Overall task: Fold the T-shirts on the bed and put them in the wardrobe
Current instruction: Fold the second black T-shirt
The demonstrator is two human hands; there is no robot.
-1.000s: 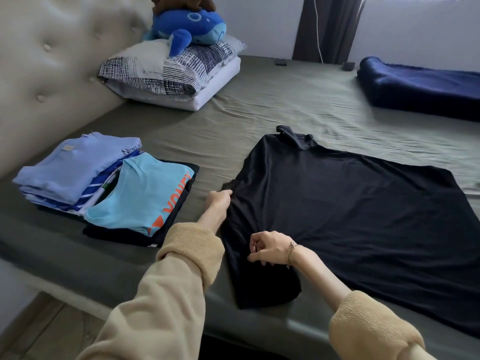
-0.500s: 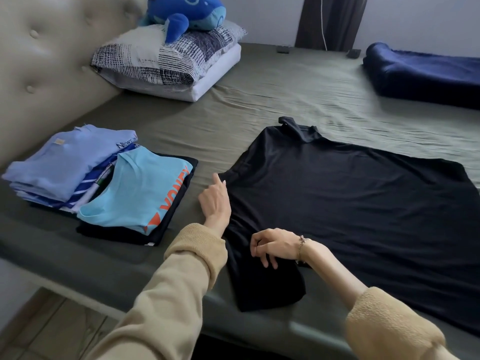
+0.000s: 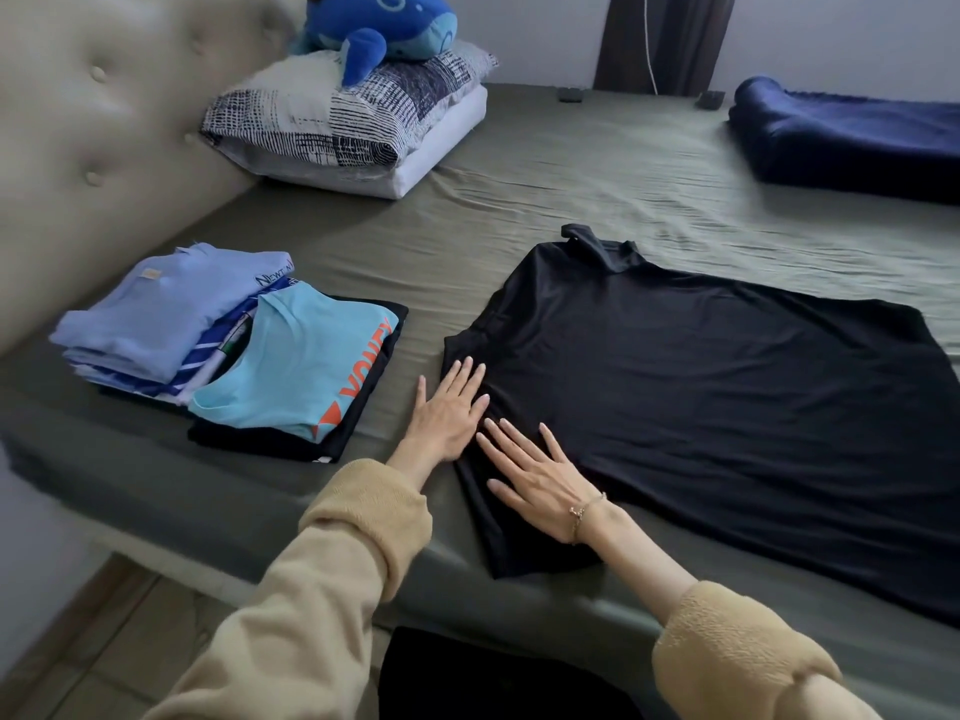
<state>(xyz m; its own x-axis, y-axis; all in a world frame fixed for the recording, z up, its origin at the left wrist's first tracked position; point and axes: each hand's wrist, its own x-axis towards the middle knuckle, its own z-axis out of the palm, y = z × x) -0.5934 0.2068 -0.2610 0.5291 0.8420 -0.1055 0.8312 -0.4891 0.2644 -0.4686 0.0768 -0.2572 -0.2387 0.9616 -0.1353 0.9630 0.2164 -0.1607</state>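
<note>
Here both the left hand (image 3: 448, 413) and right hand (image 3: 540, 478) press spread fingers flat on the black T-shirt (image 3: 701, 407).

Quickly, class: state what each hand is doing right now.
Left hand: open, flat on the black shirt's edge.
Right hand: open, pressing the shirt.

black t-shirt (image 3: 701, 407) spread flat on bed (near sleeve folded in); folded t-shirts (image 3: 228, 350) stacked left.
</note>
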